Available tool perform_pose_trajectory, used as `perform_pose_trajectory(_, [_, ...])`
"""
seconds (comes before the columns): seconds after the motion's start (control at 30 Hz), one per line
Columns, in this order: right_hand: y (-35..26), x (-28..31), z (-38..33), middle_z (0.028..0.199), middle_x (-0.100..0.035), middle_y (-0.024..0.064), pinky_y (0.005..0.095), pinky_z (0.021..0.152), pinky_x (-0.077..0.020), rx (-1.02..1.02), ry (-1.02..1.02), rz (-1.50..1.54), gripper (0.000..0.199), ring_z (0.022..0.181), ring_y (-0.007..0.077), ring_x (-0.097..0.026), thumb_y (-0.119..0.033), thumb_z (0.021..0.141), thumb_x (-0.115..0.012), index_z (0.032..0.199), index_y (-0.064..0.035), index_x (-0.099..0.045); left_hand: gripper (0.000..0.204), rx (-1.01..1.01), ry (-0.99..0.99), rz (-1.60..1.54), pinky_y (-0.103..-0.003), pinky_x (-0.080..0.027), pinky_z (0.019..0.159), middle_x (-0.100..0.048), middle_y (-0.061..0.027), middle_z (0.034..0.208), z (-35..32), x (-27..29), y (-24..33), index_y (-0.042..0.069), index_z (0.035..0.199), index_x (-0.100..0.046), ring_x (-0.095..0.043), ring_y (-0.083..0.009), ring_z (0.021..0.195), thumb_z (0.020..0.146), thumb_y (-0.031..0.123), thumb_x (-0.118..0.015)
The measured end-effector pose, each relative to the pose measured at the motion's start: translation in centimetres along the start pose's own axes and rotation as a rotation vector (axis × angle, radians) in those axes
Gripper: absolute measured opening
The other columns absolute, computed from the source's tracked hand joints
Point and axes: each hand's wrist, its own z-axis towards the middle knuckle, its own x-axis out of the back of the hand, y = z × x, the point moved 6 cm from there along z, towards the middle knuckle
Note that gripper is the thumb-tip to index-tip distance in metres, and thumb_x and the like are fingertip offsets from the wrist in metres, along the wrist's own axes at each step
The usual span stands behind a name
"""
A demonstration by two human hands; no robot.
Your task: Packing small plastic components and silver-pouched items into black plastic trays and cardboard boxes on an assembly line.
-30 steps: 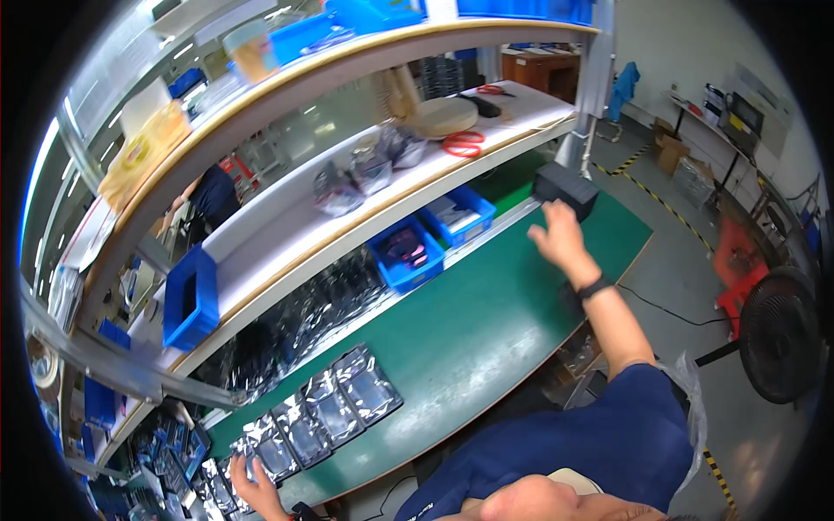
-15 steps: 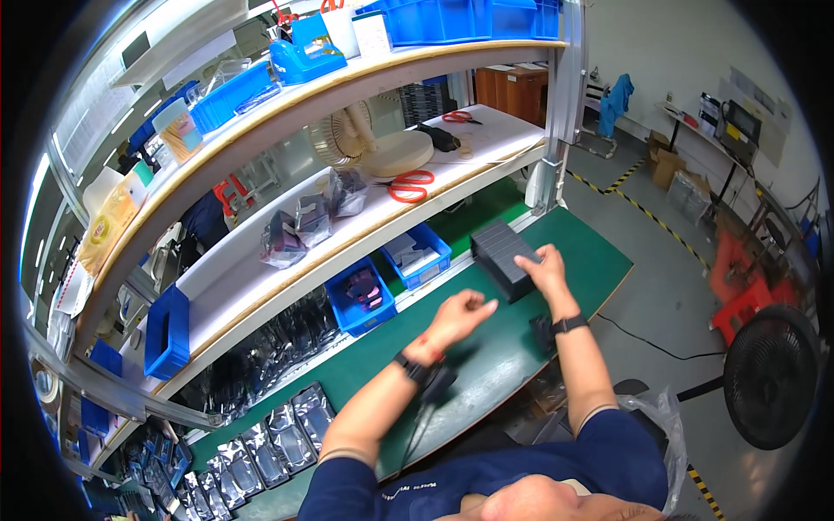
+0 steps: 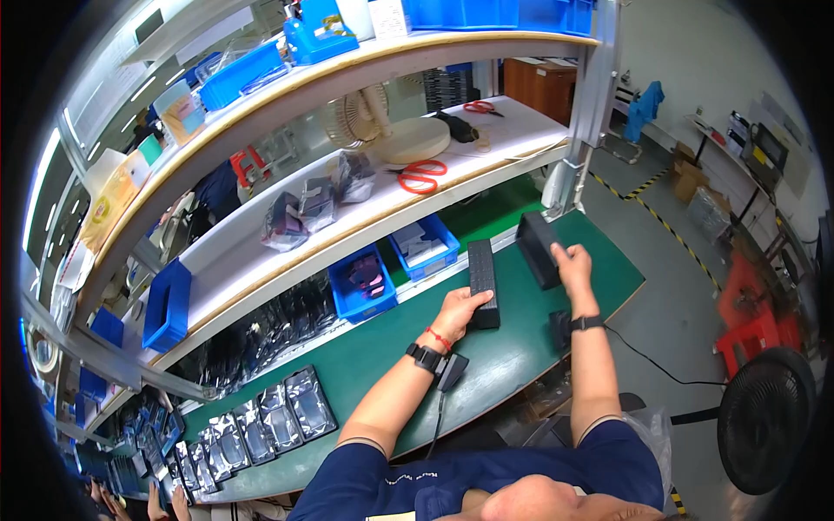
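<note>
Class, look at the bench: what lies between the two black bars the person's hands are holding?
In the head view, only bare green mat shows between the left bar and the right bar; nothing lies there.

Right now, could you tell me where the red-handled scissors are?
In the head view, the red-handled scissors lie on the white middle shelf, right of centre, just in front of the round white fan base.

long black bar (image 3: 483,280) | flat on green mat; black box (image 3: 538,249) | tilted
</note>
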Motion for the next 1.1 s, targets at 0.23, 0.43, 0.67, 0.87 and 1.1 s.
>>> perform_pose_trajectory(0.23, [-15.3,-4.1,-6.5,0.069,-0.048,0.0042,0.0300,0.060,-0.0406,0.234,-0.278,0.189,0.031,0.067,0.0160,-0.048,-0.023,0.073,-0.075,0.079,-0.0036,-0.051,0.020,-0.397,0.274,0.312,-0.028,-0.044,0.065,-0.057,-0.0030,0.078,-7.7,6.6,0.7,0.002,0.087,-0.058,-0.053,-0.0134,0.070,0.079,0.017,-0.068])
perform_pose_trajectory(0.43, [-19.4,-7.1,-22.1,0.065,-0.037,-0.0045,0.0221,0.051,-0.0301,0.081,-0.609,0.593,0.026,0.060,0.0064,-0.034,-0.006,0.077,-0.069,0.068,-0.0053,-0.044,0.038,-0.771,0.341,0.747,-0.037,-0.039,0.067,-0.048,-0.0152,0.087,-15.3,6.5,4.3,0.000,0.090,-0.048,-0.047,-0.0267,0.078,0.070,0.023,-0.068])
perform_pose_trajectory(0.67, [-20.9,-10.1,-28.0,0.062,-0.042,-0.0039,0.0197,0.049,-0.0291,0.281,-0.750,0.538,0.026,0.056,0.0038,-0.035,-0.016,0.088,-0.060,0.070,-0.0060,-0.045,0.038,-0.640,0.385,0.684,-0.036,-0.041,0.056,-0.054,-0.0136,0.071,-21.3,11.7,4.0,0.001,0.087,-0.042,-0.055,-0.0290,0.066,0.068,0.017,-0.070])
perform_pose_trajectory(0.87, [-22.2,-6.9,-25.0,0.064,-0.050,0.0009,0.0258,0.050,-0.0341,0.166,-0.748,0.513,0.019,0.058,0.0104,-0.040,-0.020,0.082,-0.066,0.076,-0.0044,-0.057,0.035,-0.615,0.327,0.298,-0.032,-0.042,0.058,-0.054,-0.0107,0.076,-22.5,13.5,4.5,0.000,0.091,-0.043,-0.054,-0.0204,0.068,0.069,0.008,-0.070])
perform_pose_trajectory(1.1, [-13.4,-5.6,-16.1,0.066,-0.048,0.0012,0.0282,0.051,-0.0365,0.152,-0.595,0.022,0.022,0.059,0.0127,-0.044,-0.018,0.083,-0.065,0.081,0.0014,-0.055,0.037,-0.568,0.427,0.561,-0.036,-0.041,0.055,-0.052,-0.0114,0.072,-26.9,15.9,6.0,0.003,0.091,-0.038,-0.056,-0.0248,0.066,0.071,0.008,-0.069])
